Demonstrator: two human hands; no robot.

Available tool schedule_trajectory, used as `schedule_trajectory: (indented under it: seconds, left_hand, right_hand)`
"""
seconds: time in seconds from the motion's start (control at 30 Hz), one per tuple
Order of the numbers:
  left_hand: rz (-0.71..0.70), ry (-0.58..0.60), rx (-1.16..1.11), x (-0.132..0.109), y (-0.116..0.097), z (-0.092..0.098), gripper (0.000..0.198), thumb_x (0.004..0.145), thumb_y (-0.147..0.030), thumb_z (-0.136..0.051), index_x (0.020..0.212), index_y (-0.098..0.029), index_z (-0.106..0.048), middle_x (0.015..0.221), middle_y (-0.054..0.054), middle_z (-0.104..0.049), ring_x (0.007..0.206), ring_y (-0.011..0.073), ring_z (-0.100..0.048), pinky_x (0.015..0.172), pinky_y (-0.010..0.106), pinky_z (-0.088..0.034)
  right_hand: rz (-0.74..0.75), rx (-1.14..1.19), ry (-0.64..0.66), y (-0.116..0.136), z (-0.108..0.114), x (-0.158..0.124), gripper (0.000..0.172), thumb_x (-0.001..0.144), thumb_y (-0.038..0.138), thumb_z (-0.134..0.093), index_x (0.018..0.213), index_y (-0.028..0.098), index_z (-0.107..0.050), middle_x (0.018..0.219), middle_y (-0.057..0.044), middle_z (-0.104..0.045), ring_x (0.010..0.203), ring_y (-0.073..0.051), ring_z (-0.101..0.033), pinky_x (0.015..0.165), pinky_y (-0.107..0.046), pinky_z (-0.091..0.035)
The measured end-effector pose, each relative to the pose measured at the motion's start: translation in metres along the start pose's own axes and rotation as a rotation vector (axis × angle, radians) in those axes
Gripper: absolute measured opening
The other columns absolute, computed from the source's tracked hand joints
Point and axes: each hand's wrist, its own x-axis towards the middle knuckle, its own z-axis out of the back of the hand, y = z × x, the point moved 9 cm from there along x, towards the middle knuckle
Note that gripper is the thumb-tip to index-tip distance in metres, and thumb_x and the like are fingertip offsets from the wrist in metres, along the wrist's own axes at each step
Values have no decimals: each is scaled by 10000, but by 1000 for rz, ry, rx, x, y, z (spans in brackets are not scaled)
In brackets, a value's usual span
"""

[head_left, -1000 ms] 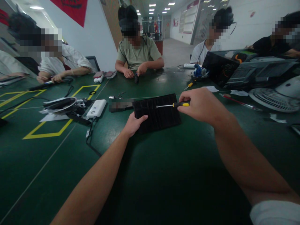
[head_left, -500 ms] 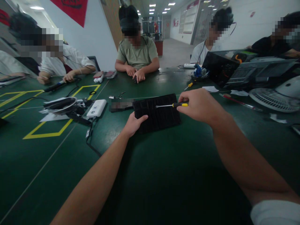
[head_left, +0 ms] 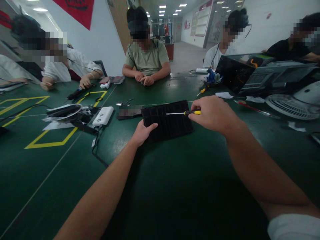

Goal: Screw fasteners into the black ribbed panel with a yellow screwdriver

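A flat black ribbed panel (head_left: pixel 167 121) lies on the green table (head_left: pixel 175 186) in front of me. My left hand (head_left: pixel 143 132) grips its near left corner, thumb on top. My right hand (head_left: pixel 215 113) is closed round the yellow and black handle of a screwdriver (head_left: pixel 183 113). The steel shaft points left, with its tip over the middle of the panel's upper half.
A white power bank (head_left: pixel 103 115) and a heap of dismantled parts (head_left: pixel 67 113) lie to the left inside yellow floor-tape lines. Opened electronics (head_left: pixel 262 76) and a white fan grille (head_left: pixel 291 106) stand at the right. Several people sit round the table.
My hands and the screwdriver have barely moved. The person across the table drew both hands together, and the person at the left shifted a dark tool along the table.
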Motion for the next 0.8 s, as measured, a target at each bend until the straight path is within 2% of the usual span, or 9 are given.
schedule_trajectory:
  seconds: [0.2,0.43,0.6,0.8]
  left_hand:
    - [9,-10,7,0,1,0,547,701,-370,-974,1170,-193,-756,1176,101,-834,1143,337,-785,1159,623,-572]
    - [-9,-8,16,0,-2,0,531,707,-370,-965,1160,-185,-758,1188,113,-829,1175,348,-777,1144,613,-582]
    - [-9,-5,8,0,-2,-1,546,693,-377,-974,1162,-194,-763,1202,102,-838,1183,350,-781,1172,616,-570]
    - [3,-16,9,-1,-3,-1,551,688,-366,-980,1160,-188,-757,1184,106,-841,1182,356,-784,1167,624,-572]
  right_hand:
    - [-7,-8,-18,-1,1,-1,230,938,349,-704,1101,230,-815,972,-122,-801,876,-311,-706,714,-401,-434]
    - [-7,-21,33,3,-2,-3,262,1003,378,-650,1172,261,-812,899,-93,-787,832,-295,-694,723,-386,-436]
    - [23,46,30,3,-3,-1,213,996,344,-673,1098,258,-840,919,-86,-796,850,-281,-708,767,-397,-463]
    - [40,47,-7,0,-3,2,211,881,266,-790,1083,236,-845,982,-98,-808,922,-297,-725,809,-405,-503]
